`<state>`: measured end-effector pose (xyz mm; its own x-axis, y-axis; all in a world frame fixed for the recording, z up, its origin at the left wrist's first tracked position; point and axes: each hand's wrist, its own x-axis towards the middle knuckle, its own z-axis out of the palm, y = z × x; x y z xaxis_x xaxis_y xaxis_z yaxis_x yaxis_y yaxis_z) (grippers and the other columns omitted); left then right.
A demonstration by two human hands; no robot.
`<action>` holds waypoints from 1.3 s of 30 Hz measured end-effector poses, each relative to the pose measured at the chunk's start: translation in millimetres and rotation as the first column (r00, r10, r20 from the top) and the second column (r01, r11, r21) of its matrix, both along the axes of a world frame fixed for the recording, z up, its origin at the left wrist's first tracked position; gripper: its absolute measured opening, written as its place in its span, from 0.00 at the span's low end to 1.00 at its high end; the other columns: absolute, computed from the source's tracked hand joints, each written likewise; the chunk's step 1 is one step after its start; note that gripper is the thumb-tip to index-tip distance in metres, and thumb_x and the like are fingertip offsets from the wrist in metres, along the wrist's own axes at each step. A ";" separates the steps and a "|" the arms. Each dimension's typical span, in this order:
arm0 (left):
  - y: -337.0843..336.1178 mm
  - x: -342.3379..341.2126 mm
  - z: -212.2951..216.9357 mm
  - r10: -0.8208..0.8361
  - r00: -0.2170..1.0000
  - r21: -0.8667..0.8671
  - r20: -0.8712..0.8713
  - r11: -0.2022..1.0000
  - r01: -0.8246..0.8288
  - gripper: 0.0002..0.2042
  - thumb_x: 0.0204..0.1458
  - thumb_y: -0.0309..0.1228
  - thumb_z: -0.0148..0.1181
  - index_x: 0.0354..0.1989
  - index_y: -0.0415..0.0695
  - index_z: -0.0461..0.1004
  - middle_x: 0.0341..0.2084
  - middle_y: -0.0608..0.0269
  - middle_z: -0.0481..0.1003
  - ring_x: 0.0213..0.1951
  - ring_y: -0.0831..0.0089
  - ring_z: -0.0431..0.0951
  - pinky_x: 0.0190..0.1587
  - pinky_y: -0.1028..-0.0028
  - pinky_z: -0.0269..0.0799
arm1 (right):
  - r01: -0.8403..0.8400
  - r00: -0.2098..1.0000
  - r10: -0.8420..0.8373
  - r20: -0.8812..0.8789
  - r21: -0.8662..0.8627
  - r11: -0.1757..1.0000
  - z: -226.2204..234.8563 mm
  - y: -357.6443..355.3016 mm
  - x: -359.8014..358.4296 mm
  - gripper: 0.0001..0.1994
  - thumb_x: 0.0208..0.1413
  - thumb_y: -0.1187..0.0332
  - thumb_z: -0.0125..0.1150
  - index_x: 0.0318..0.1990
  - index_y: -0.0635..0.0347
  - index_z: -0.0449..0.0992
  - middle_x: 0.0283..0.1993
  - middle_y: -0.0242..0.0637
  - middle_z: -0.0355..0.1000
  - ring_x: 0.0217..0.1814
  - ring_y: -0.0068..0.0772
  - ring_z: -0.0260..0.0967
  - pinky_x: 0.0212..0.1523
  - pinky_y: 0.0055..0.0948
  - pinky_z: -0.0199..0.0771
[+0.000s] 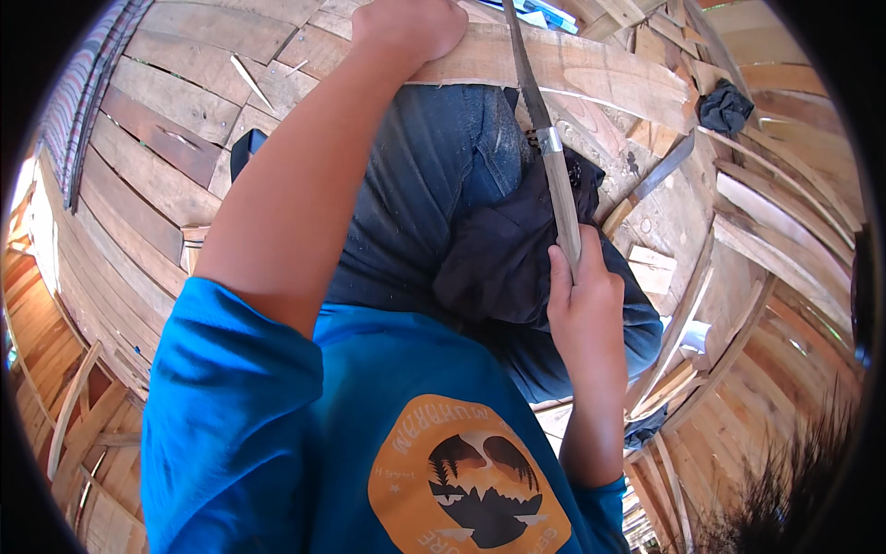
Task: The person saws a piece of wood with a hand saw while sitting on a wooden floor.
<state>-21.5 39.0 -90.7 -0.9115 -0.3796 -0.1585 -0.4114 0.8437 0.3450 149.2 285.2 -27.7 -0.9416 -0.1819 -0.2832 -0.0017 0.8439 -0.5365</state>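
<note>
My left hand (406, 28) presses down on a long wooden plank (591, 74) that lies across my lap near the top of the view. My right hand (583, 295) is closed around the pale wooden handle of a long knife (554, 157). Its dark blade runs up past a metal collar and crosses the plank's edge. Under the plank are my knees in dark blue trousers (434, 185), with a dark cloth (508, 249) draped over them. My blue shirt fills the lower part of the view.
Planks and curved wooden strips (784, 222) cover the ground all around. A dark crumpled rag (724, 106) lies at the upper right. A small dark block (245, 148) sits on the boards at the left. Dry grass shows at the lower right.
</note>
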 end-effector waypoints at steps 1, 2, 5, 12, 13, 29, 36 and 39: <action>-1.6 -1.7 0.1 0.005 1.000 0.003 0.007 1.000 -0.005 0.22 0.56 0.41 0.44 0.41 0.35 0.80 0.42 0.39 0.78 0.49 0.46 0.78 0.55 0.56 0.71 | 0.007 1.000 -0.007 0.001 -0.001 1.000 0.0 -2.3 1.4 0.12 0.63 0.70 0.55 0.51 0.63 0.68 0.32 0.62 0.73 0.37 0.65 0.73 0.31 0.44 0.73; -1.3 -4.3 0.1 0.003 1.000 0.008 0.012 1.000 -0.003 0.22 0.55 0.41 0.44 0.41 0.35 0.80 0.42 0.39 0.78 0.49 0.47 0.78 0.56 0.56 0.71 | 0.021 1.000 -0.021 0.000 -0.001 1.000 -2.0 -4.3 2.3 0.11 0.63 0.70 0.55 0.51 0.63 0.68 0.32 0.62 0.73 0.37 0.65 0.73 0.31 0.44 0.73; 3.6 -7.5 -1.3 0.000 1.000 0.044 0.020 0.999 -0.001 0.22 0.55 0.41 0.45 0.41 0.36 0.80 0.43 0.40 0.78 0.50 0.47 0.78 0.56 0.56 0.71 | 0.059 0.997 -0.059 -0.042 0.003 0.998 -9.5 -11.5 -5.9 0.11 0.64 0.70 0.53 0.50 0.63 0.68 0.32 0.62 0.73 0.37 0.65 0.73 0.32 0.46 0.73; -0.2 -7.9 0.9 0.054 0.997 0.040 0.049 0.998 -0.056 0.22 0.56 0.41 0.45 0.45 0.36 0.79 0.47 0.39 0.76 0.52 0.48 0.76 0.57 0.56 0.69 | 0.011 1.000 -0.011 -0.018 0.021 1.000 -2.7 -5.3 -2.3 0.11 0.63 0.70 0.54 0.51 0.61 0.68 0.32 0.60 0.73 0.37 0.66 0.72 0.34 0.48 0.74; 1.8 -4.9 1.0 0.033 0.998 0.049 0.045 0.998 -0.035 0.23 0.56 0.42 0.45 0.45 0.36 0.78 0.48 0.39 0.76 0.53 0.48 0.76 0.58 0.56 0.69 | 0.016 1.000 -0.015 -0.019 0.024 1.000 -1.4 -5.2 0.5 0.11 0.63 0.70 0.54 0.51 0.61 0.68 0.32 0.60 0.73 0.37 0.66 0.72 0.34 0.48 0.74; 1.5 -11.2 -2.4 0.036 0.999 0.000 0.020 0.999 -0.036 0.23 0.56 0.42 0.44 0.42 0.36 0.80 0.42 0.38 0.78 0.48 0.46 0.78 0.55 0.55 0.72 | -0.007 0.989 0.008 -0.149 0.003 1.000 -15.6 -8.6 -15.1 0.08 0.62 0.73 0.54 0.47 0.61 0.67 0.22 0.58 0.70 0.28 0.63 0.73 0.25 0.53 0.70; 4.5 -6.4 1.8 0.050 0.999 0.035 -0.013 0.998 -0.050 0.21 0.55 0.41 0.46 0.40 0.37 0.80 0.42 0.38 0.78 0.48 0.46 0.78 0.54 0.54 0.72 | 0.094 0.994 -0.091 0.053 -0.059 0.994 1.1 -13.3 14.8 0.10 0.62 0.72 0.54 0.49 0.62 0.68 0.32 0.61 0.73 0.37 0.66 0.72 0.33 0.50 0.73; 7.6 -3.4 1.6 0.061 0.998 0.063 -0.011 0.996 -0.060 0.21 0.55 0.41 0.45 0.40 0.37 0.80 0.42 0.38 0.78 0.48 0.46 0.78 0.54 0.54 0.72 | 0.096 0.995 -0.097 -0.040 -0.021 0.995 -9.1 -17.1 7.1 0.10 0.62 0.72 0.54 0.49 0.63 0.68 0.33 0.61 0.73 0.38 0.66 0.73 0.33 0.48 0.73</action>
<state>-25.0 46.6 -89.1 -0.8894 -0.4236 -0.1720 -0.4559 0.7943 0.4015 156.3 268.1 -36.8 -0.9657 -0.0949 -0.2418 0.0569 0.8311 -0.5532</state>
